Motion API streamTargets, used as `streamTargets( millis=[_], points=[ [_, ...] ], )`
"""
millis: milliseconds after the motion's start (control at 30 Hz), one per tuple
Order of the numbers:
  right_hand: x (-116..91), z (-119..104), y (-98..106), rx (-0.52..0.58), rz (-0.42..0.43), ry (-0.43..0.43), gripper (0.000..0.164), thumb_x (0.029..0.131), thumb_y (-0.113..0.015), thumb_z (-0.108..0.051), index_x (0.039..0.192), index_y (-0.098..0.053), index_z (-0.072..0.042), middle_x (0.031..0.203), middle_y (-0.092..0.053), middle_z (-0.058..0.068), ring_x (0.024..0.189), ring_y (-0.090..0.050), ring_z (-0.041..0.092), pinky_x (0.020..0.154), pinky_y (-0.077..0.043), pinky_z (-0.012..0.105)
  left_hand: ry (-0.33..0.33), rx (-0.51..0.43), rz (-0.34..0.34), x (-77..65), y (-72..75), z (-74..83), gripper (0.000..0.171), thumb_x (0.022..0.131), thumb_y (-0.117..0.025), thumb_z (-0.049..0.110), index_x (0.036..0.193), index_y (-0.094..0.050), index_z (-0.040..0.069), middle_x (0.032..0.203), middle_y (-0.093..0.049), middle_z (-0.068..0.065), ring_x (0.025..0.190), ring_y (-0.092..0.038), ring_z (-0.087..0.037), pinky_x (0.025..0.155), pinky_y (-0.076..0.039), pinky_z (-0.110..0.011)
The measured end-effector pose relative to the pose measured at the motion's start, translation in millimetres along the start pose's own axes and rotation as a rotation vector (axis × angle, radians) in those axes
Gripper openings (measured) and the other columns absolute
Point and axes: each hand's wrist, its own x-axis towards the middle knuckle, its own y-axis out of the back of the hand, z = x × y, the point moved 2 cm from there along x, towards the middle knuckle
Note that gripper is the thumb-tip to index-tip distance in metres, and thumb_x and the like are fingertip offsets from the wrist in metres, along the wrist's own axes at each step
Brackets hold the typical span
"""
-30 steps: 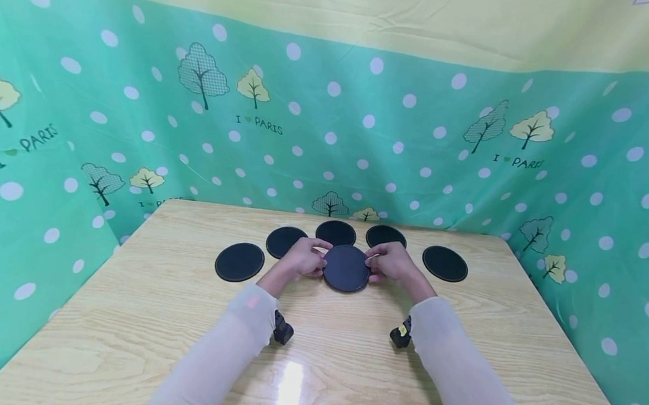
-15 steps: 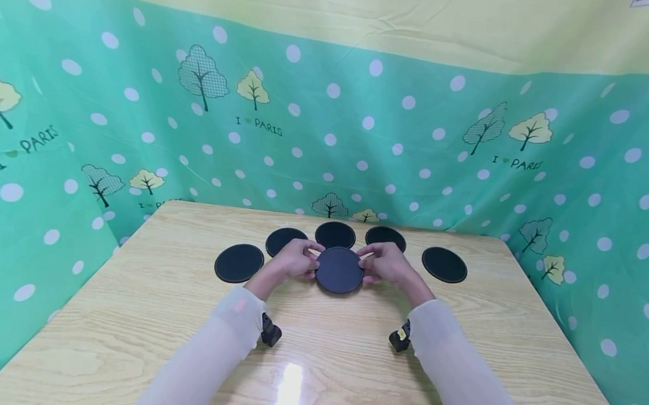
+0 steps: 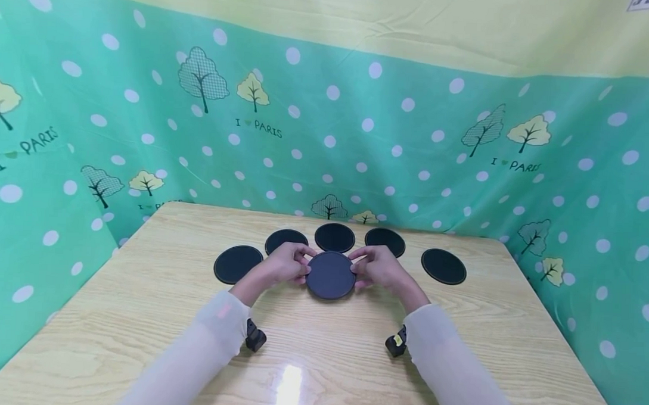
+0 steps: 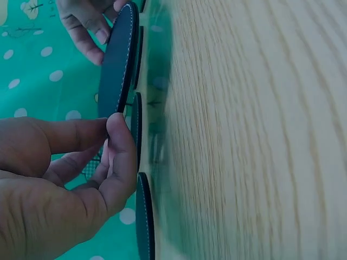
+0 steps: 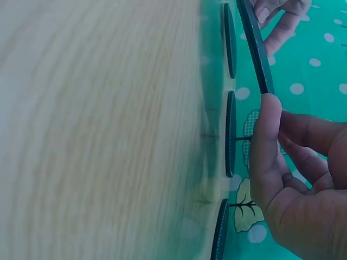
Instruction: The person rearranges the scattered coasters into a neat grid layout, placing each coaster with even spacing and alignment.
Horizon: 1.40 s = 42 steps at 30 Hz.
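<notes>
Held disc (image 3: 330, 275): dark, round, lifted off the tabletop (image 3: 340, 358); closer to far edge than near edge, roughly midway side to side.
My left hand (image 3: 285, 262): thumb and forefinger pinch its left rim, gap only as wide as the disc is thick.
My right hand (image 3: 380, 267): same narrow pinch, opposite rim.
Far edge: five dark discs on the wood in an arc: left disc (image 3: 238, 264), back left disc (image 3: 286, 239), middle disc (image 3: 334, 237), back right disc (image 3: 385, 240), right disc (image 3: 443, 266).
Corners: left disc toward far left, right disc toward far right, both in from the edges.
Behind far edge: green dotted cloth (image 3: 424, 122).
Room: wood grain runs from below my held disc to the near edge, between my left sleeve (image 3: 196, 341) and right sleeve (image 3: 448, 350).
Head view: flat face of held disc; back left disc partly covered by my left hand.
Wrist views: held disc near edge-on, gap to the wood visible; left one adds pale rim stitching (image 4: 128, 59).
</notes>
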Motion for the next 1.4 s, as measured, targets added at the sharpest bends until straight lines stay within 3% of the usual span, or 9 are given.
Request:
streamTargets(
  millis=[367,833,1400],
  points=[
    [-7.8,-8.3,-13.6,-0.008,-0.072,0.037,0.033,0.093,-0.063,0.013,0.125,-0.064,0.004,0.091,-0.067,0.016,0.074,-0.067,0.02,0.067,-0.066,0.041,-0.048,0.092,-0.017,-9.3,11.3,-6.9,0.038,0.092,-0.063,-0.014,0.127,-0.063,-0.002,0.092,-0.057,-0.014,0.066,-0.063,-0.019,0.063,-0.063,-0.032],
    [-5.9,-4.4,-32.7,-0.041,-0.122,0.043,0.034,0.092,-0.063,0.015,0.124,-0.064,0.004,0.092,-0.067,0.019,0.073,-0.069,0.021,0.064,-0.066,0.04,-0.014,0.157,-0.016,-25.1,21.7,-12.8,0.035,0.092,-0.064,-0.012,0.125,-0.064,0.001,0.098,-0.057,-0.015,0.078,-0.066,-0.021,0.065,-0.064,-0.032],
    [-2.8,1.0,-49.3,-0.045,-0.179,-0.051,0.042,0.084,-0.064,0.022,0.122,-0.063,0.003,0.088,-0.061,0.016,0.071,-0.068,0.023,0.066,-0.066,0.037,0.01,0.185,-0.026,-33.1,25.5,-26.1,0.031,0.093,-0.065,-0.012,0.121,-0.064,0.0,0.095,-0.058,-0.015,0.074,-0.067,-0.021,0.062,-0.064,-0.031]
  ],
)
